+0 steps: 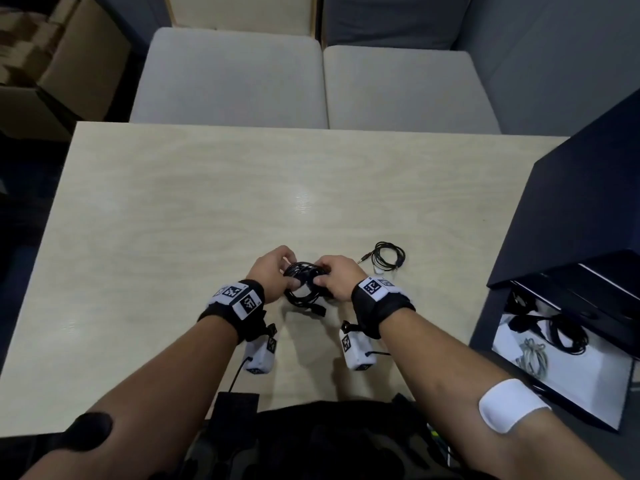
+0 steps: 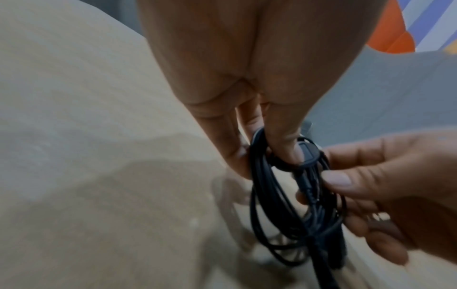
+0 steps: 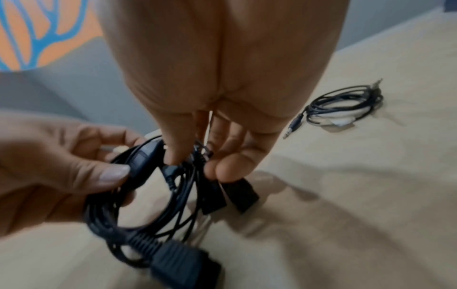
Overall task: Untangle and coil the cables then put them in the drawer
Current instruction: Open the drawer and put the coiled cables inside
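Note:
A bundle of black cables (image 1: 304, 284) hangs between both hands just above the wooden table (image 1: 207, 202). My left hand (image 1: 273, 277) pinches its left side, thumb on a round inline piece (image 2: 306, 154). My right hand (image 1: 334, 278) pinches the right side of the loops (image 3: 173, 195), from which black plugs (image 3: 237, 193) dangle. A thin black audio cable (image 1: 387, 255) lies coiled on the table to the right, also seen as the coil (image 3: 343, 105). The open white drawer (image 1: 606, 386) at the right holds a black cable (image 1: 564, 334) and a grey coiled cable (image 1: 533, 356).
A dark cabinet (image 1: 585, 209) stands over the drawer at the table's right edge. A small white piece (image 1: 378, 270) lies beside the audio cable. Two grey seat cushions (image 1: 311, 84) sit beyond the far edge. Cardboard boxes (image 1: 52, 57) stand at far left.

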